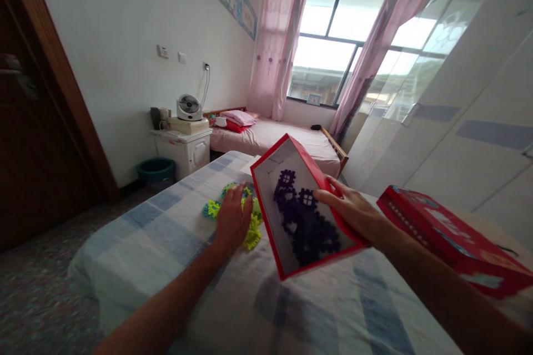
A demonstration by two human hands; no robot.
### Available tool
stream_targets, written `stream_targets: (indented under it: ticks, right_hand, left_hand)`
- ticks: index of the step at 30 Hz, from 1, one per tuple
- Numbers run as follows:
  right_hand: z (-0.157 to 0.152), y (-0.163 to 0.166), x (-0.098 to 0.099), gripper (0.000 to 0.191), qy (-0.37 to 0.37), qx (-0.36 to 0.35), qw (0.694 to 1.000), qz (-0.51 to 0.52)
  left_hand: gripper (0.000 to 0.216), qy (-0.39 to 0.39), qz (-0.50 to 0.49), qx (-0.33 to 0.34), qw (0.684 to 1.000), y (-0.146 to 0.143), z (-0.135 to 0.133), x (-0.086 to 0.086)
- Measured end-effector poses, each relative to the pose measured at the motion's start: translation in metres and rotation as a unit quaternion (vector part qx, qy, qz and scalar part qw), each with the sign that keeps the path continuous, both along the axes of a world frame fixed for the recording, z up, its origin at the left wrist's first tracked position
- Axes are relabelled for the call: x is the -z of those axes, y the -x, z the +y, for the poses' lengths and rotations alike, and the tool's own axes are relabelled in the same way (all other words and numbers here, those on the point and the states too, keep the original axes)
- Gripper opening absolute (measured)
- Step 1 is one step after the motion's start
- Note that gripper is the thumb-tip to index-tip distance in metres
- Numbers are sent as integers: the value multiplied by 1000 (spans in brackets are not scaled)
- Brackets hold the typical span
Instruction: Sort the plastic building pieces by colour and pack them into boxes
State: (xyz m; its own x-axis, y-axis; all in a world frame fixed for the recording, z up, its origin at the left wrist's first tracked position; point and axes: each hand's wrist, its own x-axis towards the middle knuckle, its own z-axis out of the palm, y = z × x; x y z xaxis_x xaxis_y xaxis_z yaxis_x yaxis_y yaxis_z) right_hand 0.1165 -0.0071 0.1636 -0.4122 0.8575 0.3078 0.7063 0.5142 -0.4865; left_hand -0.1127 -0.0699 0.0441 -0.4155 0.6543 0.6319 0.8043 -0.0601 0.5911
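Note:
My right hand grips the right side of a red box with a white inside, tilted above the table. Its open top faces me. Several dark purple interlocking pieces with notched edges lie inside it. To the left of the box, my left hand is over a small heap of yellow-green and teal interlocking pieces on the cloth. The left fingers are stretched out, with nothing seen in them. Part of the heap is hidden behind that hand and the box.
A blue-and-white checked cloth covers the table. At the right lies a red printed box. Beyond are a bed, a white cabinet with a small fan, and a green bin.

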Motion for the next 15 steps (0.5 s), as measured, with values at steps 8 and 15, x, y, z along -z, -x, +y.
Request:
stream_targets:
  ticks: [8,15]
  right_hand:
    - [10,74,-17,81,-112,-8,979,-173]
    - [-12,107,-14,86,-173,-30,959,-224]
  left_hand:
    - [40,79,134,-115,981,31,9,24]
    - [42,113,98,-132,980,26,9,25]
